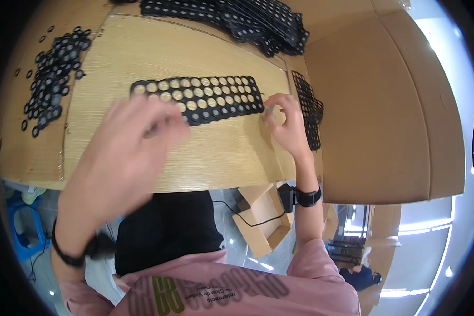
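A black sheet [205, 100] with rows of round holes lies flat on the yellow board. Its far rows show the board through the holes, while the row nearest me holds grey-centred discs. My left hand [124, 139] hovers over the sheet's left part, smeared by motion. A dark spot shows by its fingers, too blurred to name. At the right end of the sheet is my right hand [287, 124], thumb and forefinger curled together around something small and greyish that I cannot make out.
Loose black rings with grey centres [52, 79] are heaped at the left. Stacked black perforated sheets [231, 18] lie at the back, more sheets [308, 108] at the right beside a tall cardboard box [374, 116]. Below the table edge stand an open carton [263, 221] and a blue stool [23, 229].
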Motion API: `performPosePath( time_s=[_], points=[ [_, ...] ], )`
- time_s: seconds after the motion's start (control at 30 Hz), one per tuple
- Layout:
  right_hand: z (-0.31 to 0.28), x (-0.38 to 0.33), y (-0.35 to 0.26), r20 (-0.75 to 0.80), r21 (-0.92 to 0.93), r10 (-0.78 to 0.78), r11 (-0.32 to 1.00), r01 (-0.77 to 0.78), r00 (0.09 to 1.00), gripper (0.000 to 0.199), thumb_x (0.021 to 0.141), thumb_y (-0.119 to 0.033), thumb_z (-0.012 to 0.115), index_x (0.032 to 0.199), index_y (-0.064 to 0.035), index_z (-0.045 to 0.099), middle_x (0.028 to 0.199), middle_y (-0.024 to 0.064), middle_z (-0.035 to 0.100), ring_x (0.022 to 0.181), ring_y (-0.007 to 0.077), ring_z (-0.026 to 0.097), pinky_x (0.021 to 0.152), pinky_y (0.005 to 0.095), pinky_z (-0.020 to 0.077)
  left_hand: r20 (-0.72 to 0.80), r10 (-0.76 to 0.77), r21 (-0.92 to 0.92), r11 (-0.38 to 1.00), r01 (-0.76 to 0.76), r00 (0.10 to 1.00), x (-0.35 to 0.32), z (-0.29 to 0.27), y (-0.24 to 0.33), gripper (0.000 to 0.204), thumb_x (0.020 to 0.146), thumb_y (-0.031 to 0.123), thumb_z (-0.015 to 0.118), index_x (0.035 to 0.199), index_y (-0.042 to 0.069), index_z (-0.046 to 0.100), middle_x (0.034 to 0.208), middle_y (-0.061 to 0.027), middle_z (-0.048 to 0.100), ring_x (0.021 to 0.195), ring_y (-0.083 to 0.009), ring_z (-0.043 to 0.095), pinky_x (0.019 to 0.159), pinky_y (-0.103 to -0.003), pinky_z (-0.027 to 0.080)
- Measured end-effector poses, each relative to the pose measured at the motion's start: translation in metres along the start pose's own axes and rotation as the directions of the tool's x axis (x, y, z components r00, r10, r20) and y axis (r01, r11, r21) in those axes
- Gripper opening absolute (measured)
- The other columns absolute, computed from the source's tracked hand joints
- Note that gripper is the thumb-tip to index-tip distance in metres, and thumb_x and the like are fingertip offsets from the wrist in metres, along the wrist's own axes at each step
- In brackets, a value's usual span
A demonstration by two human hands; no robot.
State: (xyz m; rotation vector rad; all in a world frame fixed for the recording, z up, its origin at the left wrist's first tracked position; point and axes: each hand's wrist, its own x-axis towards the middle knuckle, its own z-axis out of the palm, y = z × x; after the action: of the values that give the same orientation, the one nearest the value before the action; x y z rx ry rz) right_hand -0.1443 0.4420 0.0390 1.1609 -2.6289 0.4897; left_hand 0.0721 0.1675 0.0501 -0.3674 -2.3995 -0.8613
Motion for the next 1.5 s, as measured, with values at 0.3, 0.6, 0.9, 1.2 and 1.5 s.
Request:
performPosePath(
  time_s=[0.3,0.6,0.9,1.2,1.5],
  points=[
    [0.02,-0.011,0.05,-0.072,-0.167,0.493,0.851,-0.498,0.867,0.049,0.075,-0.044,0.074,0.08,0.0038,0.066,0.073,0.0172,0.067,0.072,0.0322,0.067,0.067,0.0382,0.0522,-0.063,-0.392,-0.634,0.726,0.267,0.918,-0.03,-0.05,0.118,0.016,0.068,0.0,0.071,0.082,-0.005,0.064,0.078,-0.0151,0.065,0.063,-0.0249,0.063,0.063,-0.042,0.057],
    [0.006,0.016,0.064,0.214,-0.05,0.603,0.792,-0.608,0.768,0.033,0.072,-0.029,0.073,0.074,0.0034,0.071,0.065,0.0138,0.069,0.062,0.0215,0.068,0.064,0.0301,0.0526,-0.247,-0.133,0.163,0.971,0.177,0.96,-0.085,-0.053,0.052,0.017,0.077,0.004,0.064,0.094,0.006,0.061,0.085,-0.0084,0.065,0.073,-0.0228,0.063,0.061,-0.03,0.047],
    [-0.001,0.022,0.05,0.202,-0.234,0.501,0.859,-0.455,0.841,0.028,0.078,-0.026,0.064,0.078,0.0017,0.068,0.07,0.0102,0.067,0.063,0.0207,0.065,0.062,0.0318,0.0503,-0.059,-0.362,0.209,0.907,0.366,0.93,-0.025,0.013,-0.028,0.034,0.075,0.009,0.073,0.103,0.0,0.056,0.101,-0.0148,0.053,0.102,-0.0321,0.051,0.085,-0.04,0.043],
    [0.01,0.04,-0.049,0.393,0.86,0.079,0.32,-0.397,0.916,0.016,0.092,-0.018,0.054,0.087,-0.0047,0.061,0.072,0.0037,0.063,0.062,0.0058,0.053,0.054,0.0198,0.038,0.041,-0.459,0.002,0.888,0.459,0.887,-0.019,0.037,-0.042,0.031,0.073,0.0,0.072,0.097,0.002,0.053,0.1,-0.0114,0.051,0.099,-0.0279,0.052,0.086,-0.037,0.043],
    [0.058,0.076,-0.092,0.506,0.838,-0.239,0.361,-0.409,0.829,0.022,0.095,-0.026,0.058,0.092,-0.0046,0.061,0.066,-0.0009,0.058,0.059,0.0037,0.054,0.05,0.0167,0.0381,0.245,-0.541,-0.484,0.651,0.585,0.805,0.017,0.026,-0.072,0.035,0.083,-0.003,0.067,0.112,0.006,0.048,0.072,-0.003,0.059,0.064,-0.0075,0.057,0.06,-0.021,0.042]
  ],
)
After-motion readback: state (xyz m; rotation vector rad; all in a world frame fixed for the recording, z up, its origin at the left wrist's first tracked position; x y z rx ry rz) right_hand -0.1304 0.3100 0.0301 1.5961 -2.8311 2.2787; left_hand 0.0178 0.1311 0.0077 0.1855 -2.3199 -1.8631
